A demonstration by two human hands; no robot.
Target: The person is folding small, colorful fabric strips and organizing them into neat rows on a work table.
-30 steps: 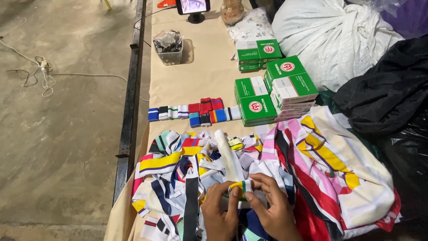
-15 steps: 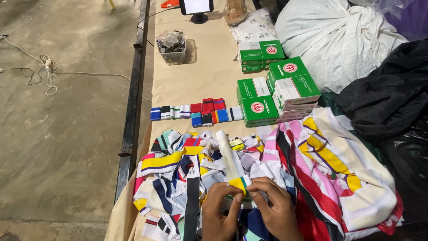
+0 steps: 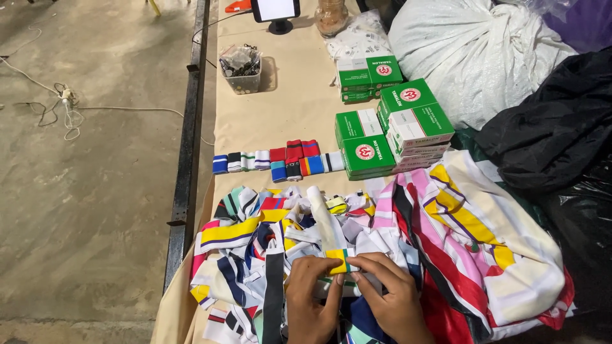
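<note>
Above the heap of striped fabric strips, our left hand and right hand together pinch a yellow-and-green band, steadying its fold.

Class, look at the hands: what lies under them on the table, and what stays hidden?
Under the left hand and right hand lies a heap of striped ribbons. Their fingers pinch a yellow-green strip on a white roll. The table beneath the heap is covered.

Both hands, left and right, are bare, with no rings, gloves or sleeves showing.
</note>
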